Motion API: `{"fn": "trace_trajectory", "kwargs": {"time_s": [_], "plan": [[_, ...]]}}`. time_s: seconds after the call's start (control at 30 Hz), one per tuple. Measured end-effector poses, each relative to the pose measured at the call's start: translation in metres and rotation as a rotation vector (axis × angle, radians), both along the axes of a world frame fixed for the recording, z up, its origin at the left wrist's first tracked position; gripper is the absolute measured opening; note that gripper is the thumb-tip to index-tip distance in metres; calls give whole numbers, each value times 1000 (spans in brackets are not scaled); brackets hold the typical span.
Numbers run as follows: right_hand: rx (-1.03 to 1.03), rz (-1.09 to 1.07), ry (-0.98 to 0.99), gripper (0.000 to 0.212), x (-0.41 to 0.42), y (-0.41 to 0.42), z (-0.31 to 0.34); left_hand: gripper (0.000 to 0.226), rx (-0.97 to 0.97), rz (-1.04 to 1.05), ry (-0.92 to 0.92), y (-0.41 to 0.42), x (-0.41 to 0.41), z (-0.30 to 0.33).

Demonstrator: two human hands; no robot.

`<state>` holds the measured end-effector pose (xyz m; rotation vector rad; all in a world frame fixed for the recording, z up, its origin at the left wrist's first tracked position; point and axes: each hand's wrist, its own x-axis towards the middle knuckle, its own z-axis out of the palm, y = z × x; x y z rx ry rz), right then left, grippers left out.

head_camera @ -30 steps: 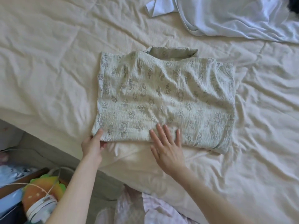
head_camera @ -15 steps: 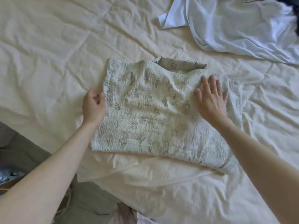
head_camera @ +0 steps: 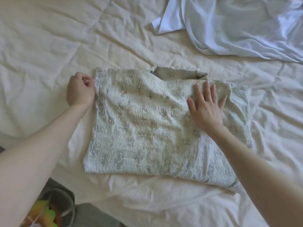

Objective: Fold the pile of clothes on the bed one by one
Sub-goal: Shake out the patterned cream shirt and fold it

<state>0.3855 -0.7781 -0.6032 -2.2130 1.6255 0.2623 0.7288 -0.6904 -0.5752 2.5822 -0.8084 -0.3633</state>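
Observation:
A pale green printed garment, folded into a rough rectangle, lies flat on the cream bed sheet. Its collar part pokes out at the far edge. My left hand has its fingers curled and pinches the garment's far left edge. My right hand lies flat with straight, spread fingers on the garment's far right part, pressing the cloth down. A crumpled white garment lies unfolded at the far right of the bed.
The bed's near edge runs along the bottom of the view. Below it at the lower left sit a grey surface and a yellow-green object with a white cable. The sheet is wrinkled all around.
Both hands have travelled from the garment's near edge up to its far edge. The left hand now pinches the far left edge; the right hand slid flat across the cloth to the far right.

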Motion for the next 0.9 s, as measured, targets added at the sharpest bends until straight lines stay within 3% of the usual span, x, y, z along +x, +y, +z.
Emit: {"fn": "trace_trajectory", "kwargs": {"time_s": [0.13, 0.3, 0.43, 0.63, 0.9], "plan": [[-53, 46, -89, 61, -4, 69, 24, 33, -63, 9, 112, 59, -31, 4], [-4, 243, -177, 53, 8, 187, 39, 26, 70, 143, 311, 159, -92, 9], [31, 249, -130, 52, 9, 228, 44, 49, 138, 307, 404, 188, -109, 18], [158, 221, -35, 55, -1, 232, 35, 17, -101, 733, 910, 189, -95, 26], [194, 246, 109, 56, 4, 229, 18, 15, -162, 587, 886, 203, -98, 36]]}}
